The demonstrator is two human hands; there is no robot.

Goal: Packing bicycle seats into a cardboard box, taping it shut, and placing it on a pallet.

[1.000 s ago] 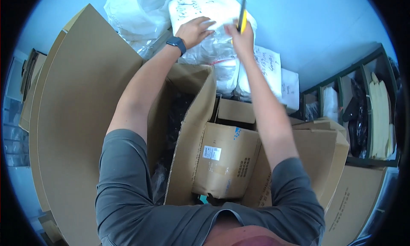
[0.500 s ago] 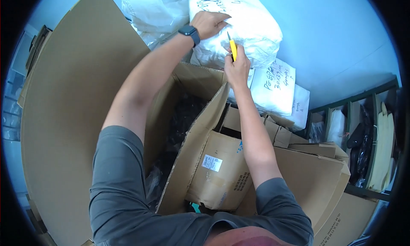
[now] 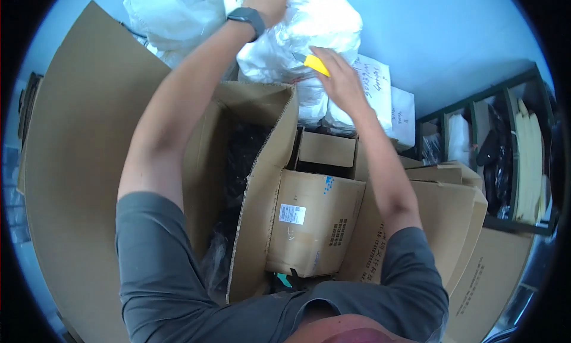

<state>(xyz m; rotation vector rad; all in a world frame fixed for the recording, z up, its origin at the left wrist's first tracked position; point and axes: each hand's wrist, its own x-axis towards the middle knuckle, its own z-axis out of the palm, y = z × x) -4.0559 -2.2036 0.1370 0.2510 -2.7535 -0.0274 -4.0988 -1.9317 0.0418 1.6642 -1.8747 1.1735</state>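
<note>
A large white plastic-wrapped bundle [image 3: 324,22] with handwriting on it sits at the far side, its film crumpled along the near edge. My left hand [image 3: 267,5], with a dark watch at the wrist, rests on top of it, fingers closed on the white film. My right hand [image 3: 342,81] grips a yellow utility knife [image 3: 317,65]. The knife's thin blade is out, pointing left at the crumpled film on the bundle's near side; whether it touches cannot be seen. Right under my arms stands an open cardboard box [image 3: 270,158] with dark plastic-wrapped things inside.
More white bundles [image 3: 372,84] lie to the right, and another white bag [image 3: 172,16] is at the far left. A labelled carton [image 3: 315,224] stands beside the open box. A tall cardboard flap [image 3: 89,146] rises at left. A green divided rack [image 3: 476,146] stands at right.
The view has shifted. My right hand has turned the knife from nearly upright to tilted left, lower on the bundle. My left hand still works at the bundle's top.
</note>
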